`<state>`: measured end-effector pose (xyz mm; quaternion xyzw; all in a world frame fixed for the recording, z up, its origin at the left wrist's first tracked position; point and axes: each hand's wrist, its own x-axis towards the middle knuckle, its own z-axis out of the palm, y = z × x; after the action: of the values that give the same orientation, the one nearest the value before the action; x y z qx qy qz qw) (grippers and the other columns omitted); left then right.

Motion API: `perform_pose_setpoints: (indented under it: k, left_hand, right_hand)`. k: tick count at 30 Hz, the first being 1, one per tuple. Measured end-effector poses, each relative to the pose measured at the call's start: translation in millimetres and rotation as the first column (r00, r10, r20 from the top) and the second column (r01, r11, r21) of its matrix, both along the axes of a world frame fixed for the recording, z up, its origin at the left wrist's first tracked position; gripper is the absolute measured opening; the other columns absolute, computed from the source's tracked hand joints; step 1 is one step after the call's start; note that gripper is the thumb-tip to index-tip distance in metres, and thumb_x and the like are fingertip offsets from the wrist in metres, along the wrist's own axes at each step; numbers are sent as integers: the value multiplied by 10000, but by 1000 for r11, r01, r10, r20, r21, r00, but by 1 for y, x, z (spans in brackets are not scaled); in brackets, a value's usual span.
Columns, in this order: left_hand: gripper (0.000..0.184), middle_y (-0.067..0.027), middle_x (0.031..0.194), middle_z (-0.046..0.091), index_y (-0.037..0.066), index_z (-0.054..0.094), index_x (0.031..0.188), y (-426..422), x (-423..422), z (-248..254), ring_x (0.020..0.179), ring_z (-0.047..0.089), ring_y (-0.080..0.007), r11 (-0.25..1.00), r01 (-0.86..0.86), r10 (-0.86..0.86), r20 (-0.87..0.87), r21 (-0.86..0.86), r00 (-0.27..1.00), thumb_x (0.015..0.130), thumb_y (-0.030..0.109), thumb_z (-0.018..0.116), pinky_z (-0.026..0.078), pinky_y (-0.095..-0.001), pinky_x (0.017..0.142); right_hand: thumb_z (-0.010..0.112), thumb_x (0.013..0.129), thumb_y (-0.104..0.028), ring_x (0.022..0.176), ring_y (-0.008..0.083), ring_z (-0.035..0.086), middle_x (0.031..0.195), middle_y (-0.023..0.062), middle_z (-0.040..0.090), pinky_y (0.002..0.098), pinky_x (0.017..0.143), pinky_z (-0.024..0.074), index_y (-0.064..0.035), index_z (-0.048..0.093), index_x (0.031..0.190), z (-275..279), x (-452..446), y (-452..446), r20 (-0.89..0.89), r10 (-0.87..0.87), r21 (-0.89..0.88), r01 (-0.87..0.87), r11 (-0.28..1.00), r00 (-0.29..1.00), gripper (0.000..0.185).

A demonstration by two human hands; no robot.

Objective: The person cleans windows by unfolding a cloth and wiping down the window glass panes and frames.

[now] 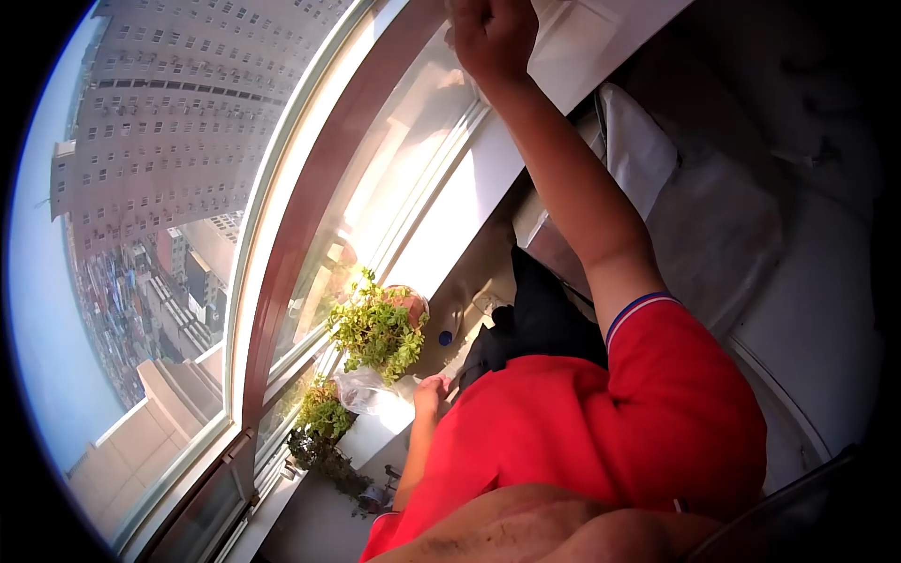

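Observation:
My right hand [495, 39] is raised on a stretched arm at the top of the view, beside the brown window frame [298, 197]. Its fingers are curled into a fist; whatever is in them is hidden. Lower down, my left hand [430, 394] is close to the white sill, its fingers looking folded, and I cannot make out what they hold. Just left of it lies a crumpled clear plastic bag [364, 390]. A leafy green plant [375, 328] in a reddish-brown pot [407, 302] stands past the bag on the sill.
Another plant [322, 418] grows by the lower window. A dark-framed window section [202, 507] is at the bottom left. Outside, high-rise buildings [188, 113] rise far above the street. A pale sheet-like cover [638, 155] hangs or lies right of my raised arm.

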<state>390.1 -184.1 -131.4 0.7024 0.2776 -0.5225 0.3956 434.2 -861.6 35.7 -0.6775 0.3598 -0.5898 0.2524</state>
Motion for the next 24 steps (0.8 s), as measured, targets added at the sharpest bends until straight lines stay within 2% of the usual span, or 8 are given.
perform_pose_setpoints:
  k: [2, 7, 11, 15, 18, 19, 21, 24]
  left_hand:
    - [175, -106, 915, 734, -9, 682, 1053, -8, -1, 11, 767, 686, -186, 1000, 20, -21, 38, 4, 999, 997, 76, 540, 567, -313, 741]
    - [176, -100, 901, 725, -18, 670, 1069, -1, 22, -12, 741, 674, -195, 964, 170, -171, 12, -207, 985, 994, 72, 538, 565, -327, 710]
    - [155, -99, 908, 723, -33, 676, 1016, -25, 15, 12, 767, 688, -184, 935, -147, 124, -91, -322, 988, 977, 49, 550, 564, -303, 695]
    - [203, -57, 860, 717, -35, 686, 1010, 23, 6, -46, 738, 678, -186, 761, 646, -577, 393, -62, 716, 969, 160, 647, 558, -297, 700]
    - [301, -48, 824, 715, 9, 726, 962, 55, 10, -99, 749, 686, -188, 890, -309, 238, -236, -335, 942, 943, 308, 701, 553, -313, 725]
    - [316, -60, 833, 724, 28, 736, 971, 50, 8, -98, 776, 699, -197, 955, 174, -171, 34, -239, 985, 934, 340, 701, 553, -323, 738]
    - [349, -84, 851, 741, 66, 756, 990, 28, 5, -49, 829, 725, -215, 479, 833, -866, 302, 277, 397, 916, 402, 701, 552, -341, 766]
    - [317, -135, 882, 744, 113, 769, 997, 27, -1, -35, 892, 739, -252, 459, 843, -806, 530, 280, 263, 922, 410, 687, 546, -361, 796]
  right_hand:
    - [625, 961, -215, 819, 335, 656, 873, 132, 657, 436, 704, 518, -80, 675, 1077, -18, -9, 2, 50, 6, 42, -8, 999, 999, 185]
    - [547, 1036, -336, 1087, 300, 678, 1225, 186, 699, 353, 959, 503, -25, 526, 1487, -60, -14, 12, 129, 115, 289, -148, 946, 985, 548]
    - [544, 1056, -336, 1161, 199, 645, 1303, 131, 688, 294, 1012, 465, -32, 525, 1493, 1, -6, 34, 329, 28, 539, -212, 815, 944, 533]
    - [564, 1054, -350, 1044, 176, 663, 1160, 136, 719, 310, 933, 501, -54, 549, 1485, 73, -5, 29, 303, 110, 398, -231, 888, 947, 523]
    - [580, 1052, -323, 878, 150, 667, 1021, 101, 724, 295, 794, 524, -50, 558, 1475, 69, -8, 29, 264, 73, 485, -198, 852, 962, 504]
    - [587, 1051, -312, 823, 140, 659, 983, 89, 717, 286, 742, 521, -48, 562, 1469, 57, -11, 38, 264, 59, 572, -206, 794, 963, 495]
    - [602, 1046, -291, 774, 129, 654, 952, 77, 711, 274, 692, 520, -49, 570, 1461, 30, -15, 45, 254, 71, 637, -222, 738, 965, 481]
    - [614, 1034, -277, 789, 153, 661, 933, 85, 704, 298, 713, 526, -58, 598, 1427, 19, -17, 33, 290, 133, 550, -279, 787, 948, 450]
